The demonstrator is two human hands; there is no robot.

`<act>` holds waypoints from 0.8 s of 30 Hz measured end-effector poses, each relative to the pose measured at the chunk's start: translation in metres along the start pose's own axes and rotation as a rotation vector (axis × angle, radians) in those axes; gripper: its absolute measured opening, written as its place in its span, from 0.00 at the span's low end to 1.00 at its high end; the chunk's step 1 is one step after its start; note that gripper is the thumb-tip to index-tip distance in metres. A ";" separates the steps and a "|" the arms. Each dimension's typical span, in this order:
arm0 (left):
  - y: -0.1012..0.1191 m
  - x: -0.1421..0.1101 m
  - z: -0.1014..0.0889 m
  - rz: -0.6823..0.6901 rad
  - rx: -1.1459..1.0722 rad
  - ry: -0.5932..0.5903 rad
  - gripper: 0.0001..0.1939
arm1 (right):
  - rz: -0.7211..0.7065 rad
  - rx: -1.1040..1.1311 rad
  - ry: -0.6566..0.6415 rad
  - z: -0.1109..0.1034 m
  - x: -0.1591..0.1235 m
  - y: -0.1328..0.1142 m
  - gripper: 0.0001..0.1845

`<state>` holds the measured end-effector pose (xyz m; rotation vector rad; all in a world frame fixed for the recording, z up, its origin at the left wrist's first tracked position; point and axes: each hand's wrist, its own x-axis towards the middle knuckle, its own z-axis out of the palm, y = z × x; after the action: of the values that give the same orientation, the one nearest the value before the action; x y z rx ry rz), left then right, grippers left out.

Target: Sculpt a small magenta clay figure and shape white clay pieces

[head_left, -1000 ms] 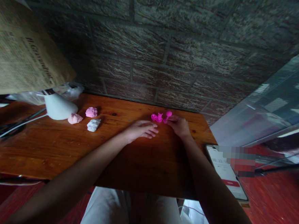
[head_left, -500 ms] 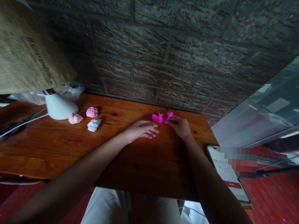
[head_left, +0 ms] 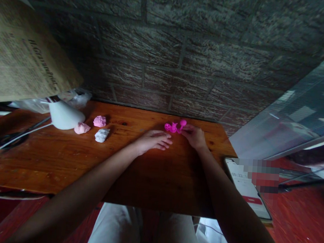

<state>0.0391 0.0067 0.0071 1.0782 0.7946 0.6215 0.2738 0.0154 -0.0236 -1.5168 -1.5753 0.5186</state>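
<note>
At the back of the wooden table [head_left: 158, 176] several small magenta modelling-clay shapes stand in a short row. On the left is a rose-like coil [head_left: 167, 127], and a pointed-edged clay shape [head_left: 173, 128] sits beside it. At the right end is a magenta clay piece with a round knob [head_left: 183, 123], its lower part pinched between the fingertips of my right hand [head_left: 195, 136]. My left hand [head_left: 154, 140] lies on its side just in front of the coil, fingers stretched out, holding nothing.
To the left lie a bright pink clay lump [head_left: 100, 121], a pale pink lump [head_left: 82, 128] and a white lump [head_left: 102, 135]. Beside them stands a white-based lamp [head_left: 64, 114] with a newsprint shade. A phone [head_left: 246, 188] rests at the right edge; a stone-patterned wall [head_left: 160, 62] rises behind.
My right hand has shifted very slightly left with the knobbed clay piece, bringing it nearer the other magenta shapes. My left hand stays about where it was.
</note>
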 end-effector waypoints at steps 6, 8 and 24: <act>0.000 0.000 -0.001 0.012 -0.017 -0.009 0.26 | 0.006 0.011 -0.006 0.002 0.001 0.002 0.09; 0.000 0.000 -0.001 0.013 -0.014 -0.012 0.26 | 0.011 0.016 -0.007 0.002 0.001 0.003 0.09; 0.009 0.001 -0.019 0.055 0.051 0.086 0.25 | 0.011 0.123 -0.104 -0.008 0.001 0.005 0.20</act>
<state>0.0236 0.0205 0.0106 1.1286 0.8615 0.7011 0.2838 0.0153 -0.0230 -1.4265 -1.5841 0.6980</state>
